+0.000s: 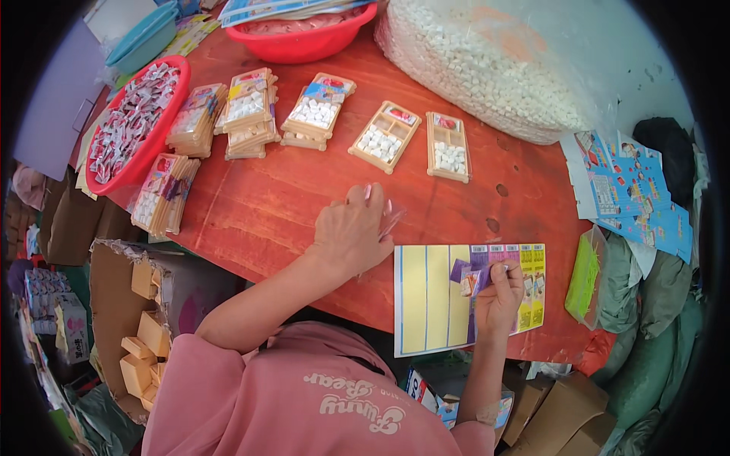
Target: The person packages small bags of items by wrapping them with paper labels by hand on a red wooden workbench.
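Note:
My right hand (499,298) pinches a purple sticker (473,280) with a small picture on it. It is above a sticker sheet (436,300) whose left strips are bare yellow and whose right strips still carry purple, pink and yellow labels. Over the table's middle, my left hand (350,232) is curled, thumb and fingers around a clear plastic piece (393,218), partly hidden by the hand. Beyond it lie two small trays, a left one (384,138) and a right one (449,147), each with white pieces and a red item in compartments.
Stacks of filled trays (313,112) stand at the left, beside a red basin of small packets (135,125). Another red basin (304,42) and a large bag of white pieces (487,72) are at the back. Blue printed sheets (635,190) and a green-filled container (585,277) lie right.

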